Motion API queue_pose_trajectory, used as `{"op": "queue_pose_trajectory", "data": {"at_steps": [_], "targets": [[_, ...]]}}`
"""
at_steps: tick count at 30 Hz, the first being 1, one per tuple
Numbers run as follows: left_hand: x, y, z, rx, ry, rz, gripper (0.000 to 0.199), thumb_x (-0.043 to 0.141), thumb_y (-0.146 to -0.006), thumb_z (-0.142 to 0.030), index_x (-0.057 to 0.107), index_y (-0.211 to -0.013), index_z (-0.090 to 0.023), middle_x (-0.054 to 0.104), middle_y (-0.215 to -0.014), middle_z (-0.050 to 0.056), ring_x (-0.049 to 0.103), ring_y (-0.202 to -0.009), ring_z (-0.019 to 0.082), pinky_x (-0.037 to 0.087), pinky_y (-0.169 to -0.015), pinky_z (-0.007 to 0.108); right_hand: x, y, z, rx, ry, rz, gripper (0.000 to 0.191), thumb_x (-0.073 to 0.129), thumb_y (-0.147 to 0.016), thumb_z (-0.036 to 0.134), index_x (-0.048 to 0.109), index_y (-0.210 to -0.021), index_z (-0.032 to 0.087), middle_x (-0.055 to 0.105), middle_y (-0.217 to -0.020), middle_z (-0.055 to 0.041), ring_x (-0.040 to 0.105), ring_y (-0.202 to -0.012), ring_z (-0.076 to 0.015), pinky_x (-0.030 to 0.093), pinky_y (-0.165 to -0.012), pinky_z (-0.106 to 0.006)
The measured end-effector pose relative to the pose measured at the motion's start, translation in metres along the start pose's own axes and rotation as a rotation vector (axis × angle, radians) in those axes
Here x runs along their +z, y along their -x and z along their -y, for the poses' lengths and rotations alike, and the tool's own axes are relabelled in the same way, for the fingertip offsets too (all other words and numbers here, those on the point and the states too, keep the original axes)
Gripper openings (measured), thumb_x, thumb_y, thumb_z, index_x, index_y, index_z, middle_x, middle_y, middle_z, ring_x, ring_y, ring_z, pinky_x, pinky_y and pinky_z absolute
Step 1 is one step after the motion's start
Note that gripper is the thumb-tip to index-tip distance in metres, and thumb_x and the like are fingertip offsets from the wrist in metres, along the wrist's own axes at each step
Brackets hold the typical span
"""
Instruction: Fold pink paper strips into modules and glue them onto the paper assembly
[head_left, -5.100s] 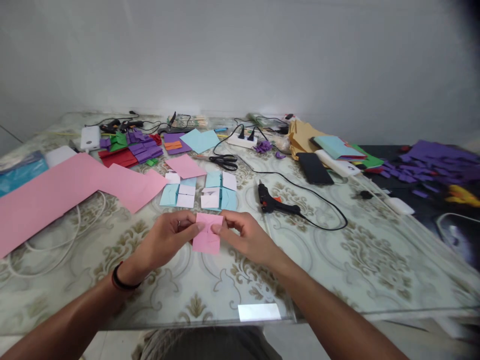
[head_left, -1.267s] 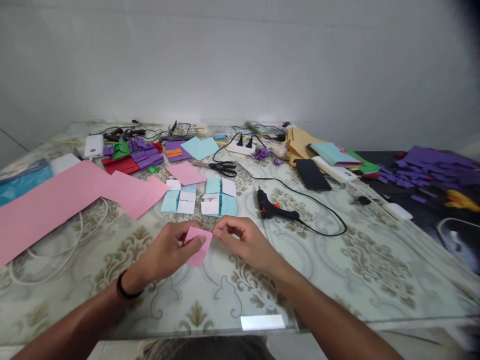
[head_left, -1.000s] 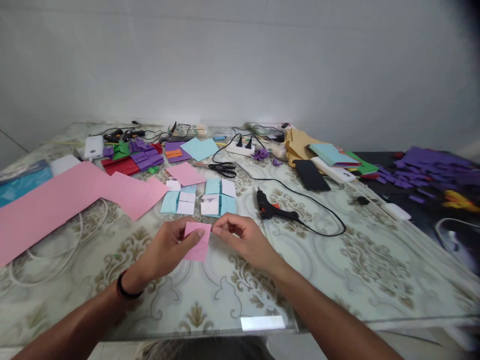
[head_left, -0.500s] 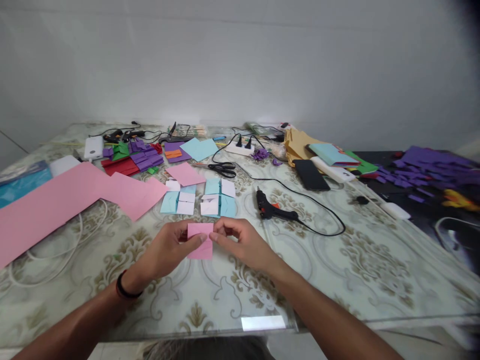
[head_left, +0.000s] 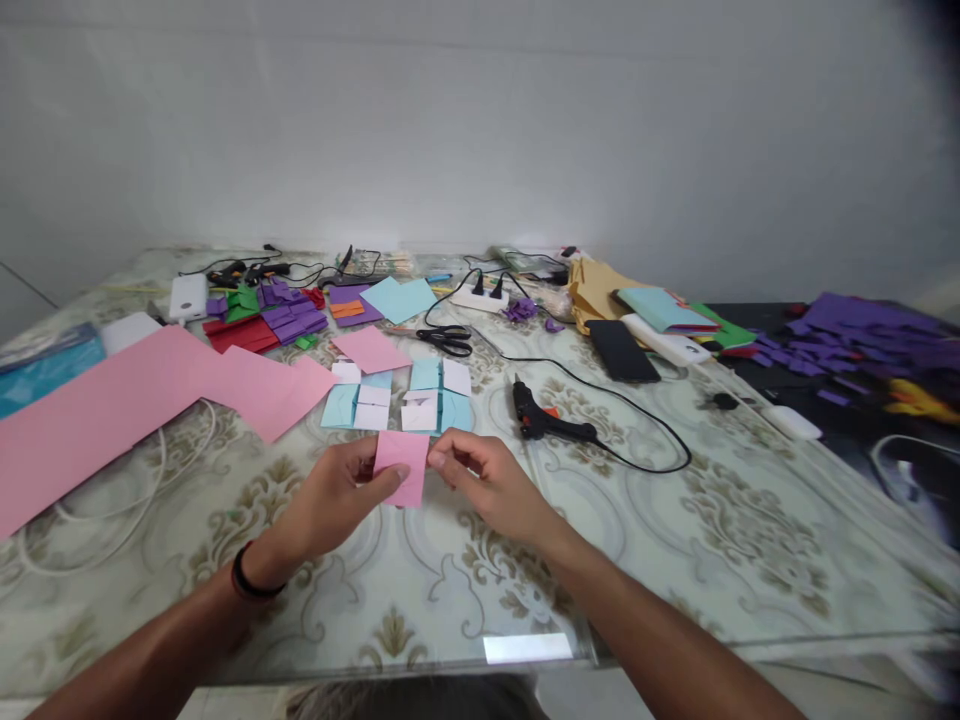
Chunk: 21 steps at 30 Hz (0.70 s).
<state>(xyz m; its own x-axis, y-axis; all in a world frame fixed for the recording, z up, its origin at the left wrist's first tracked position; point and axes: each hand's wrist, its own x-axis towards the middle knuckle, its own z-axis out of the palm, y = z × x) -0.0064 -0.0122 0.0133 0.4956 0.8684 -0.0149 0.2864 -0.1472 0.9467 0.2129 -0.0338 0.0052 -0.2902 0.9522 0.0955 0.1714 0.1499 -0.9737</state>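
Note:
A small pink paper square (head_left: 409, 455), faintly creased, is held up just above the table. My left hand (head_left: 345, 495) is closed on its left side, thumb flat across the front and fingers behind. At the paper's right edge, my right hand (head_left: 484, 485) pinches with thumb and index fingertips. Just beyond lie two folded blue-and-white paper pieces, a left one (head_left: 373, 413) and a right one (head_left: 454, 410). Another pink paper (head_left: 371, 349) overlaps the left piece from behind.
Long pink sheets (head_left: 112, 410) spread over the left side, near a white cable (head_left: 161, 470). A black glue gun (head_left: 551, 422) lies right, its cord curving round. Behind are scissors (head_left: 450, 340), a power strip (head_left: 484, 297) and a dark phone (head_left: 622, 350). Purple paper strips (head_left: 817, 340) pile far right.
The pink square has risen slightly and tilted. My right thumb has slid from its front to the right edge, while my left hand keeps its grip.

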Motion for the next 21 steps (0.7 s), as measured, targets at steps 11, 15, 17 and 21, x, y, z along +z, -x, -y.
{"op": "queue_pose_trajectory", "data": {"at_steps": [11,15,17,21], "targets": [[0.0012,0.0003,0.0056,0.004,0.147,-0.066,0.027,0.062,-0.098,-0.040,0.069,-0.091,-0.015,0.070,-0.080,0.003,0.066,-0.072,0.017,0.056,-0.068,0.029,0.0024,-0.0036,-0.0029,-0.020,0.035,-0.079,0.014,0.070,-0.089,0.033,0.071,-0.085,0.019,0.051,-0.069,0.0025,0.045,-0.065,-0.0150,0.037,-0.063,-0.029],[0.0013,-0.0004,0.0045,0.015,0.141,-0.080,0.024,0.061,-0.099,-0.038,0.068,-0.091,-0.016,0.073,-0.080,0.002,0.069,-0.071,0.016,0.057,-0.067,0.028,0.0023,-0.0037,-0.0013,-0.010,0.006,-0.087,0.014,0.069,-0.089,0.033,0.070,-0.085,0.020,0.051,-0.070,0.0025,0.047,-0.067,-0.0152,0.038,-0.065,-0.030],[0.0012,-0.0007,0.0044,0.021,0.140,-0.083,0.024,0.061,-0.099,-0.037,0.067,-0.088,-0.016,0.073,-0.080,0.002,0.069,-0.070,0.016,0.057,-0.067,0.028,0.0021,-0.0035,-0.0001,0.009,-0.017,-0.087,0.015,0.070,-0.090,0.034,0.068,-0.085,0.020,0.050,-0.070,0.0032,0.046,-0.068,-0.0150,0.038,-0.067,-0.030],[0.0011,-0.0004,0.0055,0.019,0.139,-0.086,0.023,0.061,-0.099,-0.036,0.067,-0.090,-0.016,0.073,-0.080,0.001,0.069,-0.071,0.015,0.057,-0.067,0.027,0.0015,-0.0029,0.0014,0.018,-0.050,-0.078,0.020,0.069,-0.091,0.037,0.062,-0.084,0.020,0.049,-0.073,0.0031,0.045,-0.069,-0.0147,0.038,-0.067,-0.029]]}}
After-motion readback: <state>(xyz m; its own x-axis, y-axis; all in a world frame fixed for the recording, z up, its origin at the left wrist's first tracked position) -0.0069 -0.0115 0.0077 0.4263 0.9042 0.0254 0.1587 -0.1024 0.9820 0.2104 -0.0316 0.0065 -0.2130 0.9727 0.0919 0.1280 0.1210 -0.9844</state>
